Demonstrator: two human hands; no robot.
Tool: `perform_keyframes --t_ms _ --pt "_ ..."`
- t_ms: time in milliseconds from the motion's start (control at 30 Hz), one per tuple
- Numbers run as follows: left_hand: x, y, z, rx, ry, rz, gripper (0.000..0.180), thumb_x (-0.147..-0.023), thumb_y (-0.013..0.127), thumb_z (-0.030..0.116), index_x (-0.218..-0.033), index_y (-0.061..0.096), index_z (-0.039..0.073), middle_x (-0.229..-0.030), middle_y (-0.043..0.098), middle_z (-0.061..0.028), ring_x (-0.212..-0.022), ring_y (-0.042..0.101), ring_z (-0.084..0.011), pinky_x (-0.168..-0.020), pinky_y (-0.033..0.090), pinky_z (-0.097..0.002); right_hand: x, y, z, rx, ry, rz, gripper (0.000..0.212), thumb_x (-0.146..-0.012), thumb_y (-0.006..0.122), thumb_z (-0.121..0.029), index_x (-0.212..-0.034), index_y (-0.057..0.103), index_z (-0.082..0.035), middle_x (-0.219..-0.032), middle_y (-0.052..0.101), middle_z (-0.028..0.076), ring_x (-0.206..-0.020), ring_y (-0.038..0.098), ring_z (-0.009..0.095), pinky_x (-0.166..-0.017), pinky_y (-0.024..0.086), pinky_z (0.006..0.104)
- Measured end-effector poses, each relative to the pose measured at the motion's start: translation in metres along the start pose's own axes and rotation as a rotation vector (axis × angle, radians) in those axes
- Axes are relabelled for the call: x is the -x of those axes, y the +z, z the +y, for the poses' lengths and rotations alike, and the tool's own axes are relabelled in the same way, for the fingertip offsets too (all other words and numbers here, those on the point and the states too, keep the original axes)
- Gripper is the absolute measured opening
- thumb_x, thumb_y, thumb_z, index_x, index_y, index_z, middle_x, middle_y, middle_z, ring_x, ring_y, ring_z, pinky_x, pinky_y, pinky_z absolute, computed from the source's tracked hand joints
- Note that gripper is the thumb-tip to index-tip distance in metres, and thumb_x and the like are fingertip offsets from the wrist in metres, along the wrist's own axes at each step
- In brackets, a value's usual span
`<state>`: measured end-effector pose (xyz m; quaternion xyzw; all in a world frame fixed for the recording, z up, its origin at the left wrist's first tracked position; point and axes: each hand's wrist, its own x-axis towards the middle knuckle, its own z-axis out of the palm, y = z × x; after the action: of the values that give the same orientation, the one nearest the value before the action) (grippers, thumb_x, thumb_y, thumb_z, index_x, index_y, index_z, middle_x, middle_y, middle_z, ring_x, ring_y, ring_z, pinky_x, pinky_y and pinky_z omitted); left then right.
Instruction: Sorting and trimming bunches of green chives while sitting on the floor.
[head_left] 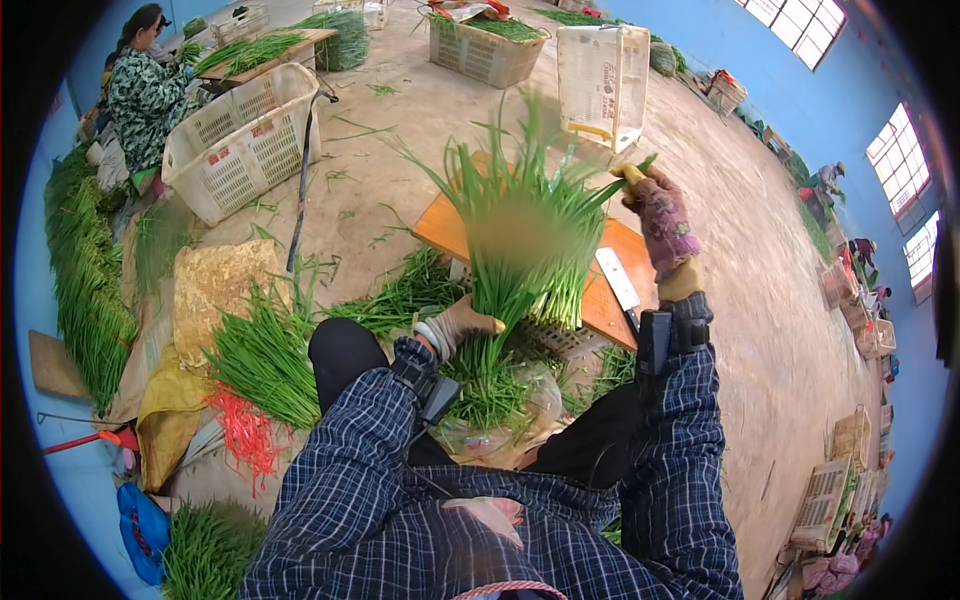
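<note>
A tall bunch of garlic chives (500, 270) fans upward in front of me, a blurred patch across its middle. My left hand (465, 325), in a pale glove, is closed round its lower left side. My right hand (660, 205), in a yellow-fingered glove with a purple flowered cover, is raised to the bunch's right. Its fingers pinch a few green leaf tips (647, 162). Behind the bunch lies an orange-brown board (440, 228), and a cleaver (618, 280) with a dark handle rests on its right part. More chives (490, 395) lie on clear plastic between my legs.
Loose chives (260, 360) and red ties (245, 435) lie at my left. A white crate (245, 140) stands farther off, near a person in patterned clothes (140, 110). More crates (490, 55) and an upended one (603, 85) stand ahead. People and crates line the right wall.
</note>
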<state>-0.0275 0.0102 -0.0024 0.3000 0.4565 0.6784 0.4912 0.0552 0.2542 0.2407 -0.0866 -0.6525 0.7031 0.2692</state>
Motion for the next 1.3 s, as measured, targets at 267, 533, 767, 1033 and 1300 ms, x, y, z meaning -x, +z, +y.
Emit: perform_keyframes --t_ms 267,533,767,1033,1300 --pt "-0.011 0.007 -0.002 0.066 0.045 0.055 0.052 -0.066 0.078 0.013 -0.114 0.057 0.005 -0.098 0.063 -0.0036 -0.087 0.059 -0.0152 -0.079 0.049 -0.0318 0.015 -0.045 -0.01 0.405 -0.058 0.165 0.019 -0.088 0.058 -0.02 -0.1 0.065 -0.007 -0.094 0.068 0.001 -0.09 0.059 0.008 -0.08 0.043 0.0234" --pt "-0.005 0.021 0.009 -0.004 0.088 0.142 0.045 -0.067 0.077 0.014 -0.108 0.06 0.004 -0.092 0.063 -0.0016 -0.079 0.058 -0.0128 -0.072 0.05 -0.0285 0.029 -0.036 -0.002 0.328 -0.019 0.141 0.03 -0.09 0.056 -0.024 -0.115 0.059 -0.008 -0.107 0.064 0.006 -0.096 0.058 0.012 -0.082 0.044 0.0261" --pt "0.006 0.048 0.045 -0.022 0.079 0.168 0.045 -0.068 0.076 0.013 -0.109 0.06 0.004 -0.094 0.063 -0.0022 -0.085 0.058 -0.0141 -0.077 0.048 -0.0306 0.088 0.001 0.064 0.247 0.028 0.369 0.029 -0.082 0.067 -0.01 -0.109 0.059 -0.005 -0.099 0.061 0.008 -0.09 0.056 0.015 -0.081 0.046 0.0236" --pt "0.002 0.049 0.046 -0.22 0.133 0.228 0.047 -0.068 0.077 0.01 -0.112 0.06 0.003 -0.101 0.064 -0.0017 -0.088 0.058 -0.0135 -0.08 0.047 -0.0302 0.092 0.064 0.131 0.447 0.192 0.166 0.018 -0.08 0.067 -0.016 -0.093 0.065 -0.003 -0.081 0.066 0.006 -0.072 0.061 0.015 -0.067 0.048 0.0259" --pt "0.004 0.047 0.044 -0.219 0.118 0.263 0.05 -0.066 0.079 0.009 -0.112 0.06 0.002 -0.1 0.064 -0.0015 -0.086 0.058 -0.0129 -0.08 0.047 -0.0291 0.08 0.051 0.168 0.031 0.269 0.106 0.024 -0.08 0.066 -0.014 -0.097 0.062 0.002 -0.081 0.065 0.005 -0.068 0.059 0.016 -0.065 0.047 0.0262"
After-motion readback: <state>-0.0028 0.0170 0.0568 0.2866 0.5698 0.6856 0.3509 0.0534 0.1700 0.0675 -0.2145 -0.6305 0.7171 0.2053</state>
